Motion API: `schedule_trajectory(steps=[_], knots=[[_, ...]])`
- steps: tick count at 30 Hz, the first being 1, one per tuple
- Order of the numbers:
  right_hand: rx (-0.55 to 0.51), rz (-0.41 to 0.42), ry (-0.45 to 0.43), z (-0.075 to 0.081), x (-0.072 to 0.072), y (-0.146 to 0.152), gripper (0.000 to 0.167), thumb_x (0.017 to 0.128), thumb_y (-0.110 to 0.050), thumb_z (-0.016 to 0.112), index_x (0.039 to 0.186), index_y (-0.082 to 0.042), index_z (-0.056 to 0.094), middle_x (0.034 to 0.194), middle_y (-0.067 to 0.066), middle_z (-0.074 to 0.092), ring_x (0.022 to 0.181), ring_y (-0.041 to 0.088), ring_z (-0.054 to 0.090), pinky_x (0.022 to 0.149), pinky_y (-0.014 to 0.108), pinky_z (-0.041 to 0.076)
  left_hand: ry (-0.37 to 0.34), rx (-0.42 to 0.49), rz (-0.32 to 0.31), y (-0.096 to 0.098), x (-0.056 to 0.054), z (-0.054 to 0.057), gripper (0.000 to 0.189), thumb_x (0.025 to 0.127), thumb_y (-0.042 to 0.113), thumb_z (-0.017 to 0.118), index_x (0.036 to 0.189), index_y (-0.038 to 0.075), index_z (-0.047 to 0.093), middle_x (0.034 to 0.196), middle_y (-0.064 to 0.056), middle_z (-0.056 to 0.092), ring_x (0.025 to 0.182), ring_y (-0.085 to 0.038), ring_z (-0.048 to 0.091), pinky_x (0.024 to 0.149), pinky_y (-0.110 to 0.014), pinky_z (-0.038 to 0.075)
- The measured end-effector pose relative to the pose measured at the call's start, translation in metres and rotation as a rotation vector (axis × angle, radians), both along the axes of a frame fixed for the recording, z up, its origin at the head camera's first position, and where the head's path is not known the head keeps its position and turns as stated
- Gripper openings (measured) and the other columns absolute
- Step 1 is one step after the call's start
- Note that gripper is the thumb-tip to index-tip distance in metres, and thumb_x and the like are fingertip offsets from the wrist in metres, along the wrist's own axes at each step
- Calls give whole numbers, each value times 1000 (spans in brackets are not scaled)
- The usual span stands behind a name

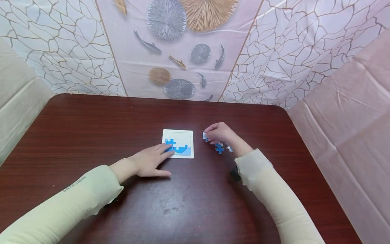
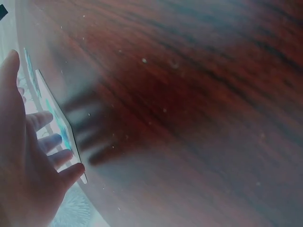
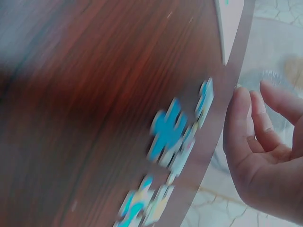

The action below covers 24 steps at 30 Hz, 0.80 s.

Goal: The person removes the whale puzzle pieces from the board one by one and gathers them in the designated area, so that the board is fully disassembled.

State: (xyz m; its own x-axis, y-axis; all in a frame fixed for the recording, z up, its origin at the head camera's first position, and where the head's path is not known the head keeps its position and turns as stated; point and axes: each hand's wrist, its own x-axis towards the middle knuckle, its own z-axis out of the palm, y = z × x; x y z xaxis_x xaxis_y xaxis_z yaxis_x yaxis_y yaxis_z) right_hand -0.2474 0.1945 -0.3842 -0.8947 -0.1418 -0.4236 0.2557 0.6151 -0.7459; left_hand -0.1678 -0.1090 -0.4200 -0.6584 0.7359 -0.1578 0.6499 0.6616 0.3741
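Observation:
A square white puzzle tray lies on the table, with blue puzzle pieces along its lower and left parts. My left hand stretches over the tray's left edge, fingers spread and straight, the tips overlapping the blue pieces. To the tray's right, my right hand hovers over loose pieces with fingers loosely bent. In the right wrist view that hand shows nothing between thumb and fingers. A white-and-blue piece shows by its fingertips, and a blue piece lies below the hand.
Another white piece shows beside the right wrist. Several loose pieces lie scattered there, some overlapping in the right wrist view. The dark red wooden table ends at a patterned cloth backdrop.

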Motion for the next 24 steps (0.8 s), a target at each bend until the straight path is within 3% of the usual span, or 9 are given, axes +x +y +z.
schedule_trajectory(steps=[11, 18, 24], knots=[[-39, 20, -43, -5, -1, -51, 33, 108, -8, 72, 136, 9, 74, 121, 24, 80, 91, 19, 77, 88, 32, 70, -6, 3, -13, -12, 4, -3, 86, 107, 52, 69, 169, -3, 45, 179, -30, 37, 166, -56, 34, 135, -68, 33], [-62, 41, -61, -10, 1, -73, 34, 110, -13, 70, 138, 6, 74, 129, 26, 79, 114, 35, 80, 104, 39, 67, -27, -21, -3, -18, 8, -7, 89, 107, 55, 68, 171, -1, 42, 180, -29, 35, 168, -53, 33, 136, -71, 28], [-112, 27, -81, -16, 1, -86, 37, 112, -12, 66, 143, 7, 70, 139, 29, 76, 130, 40, 76, 113, 44, 63, -31, -24, -6, -21, 11, -8, 90, 107, 57, 68, 171, -1, 42, 181, -26, 36, 168, -48, 35, 136, -71, 28]])
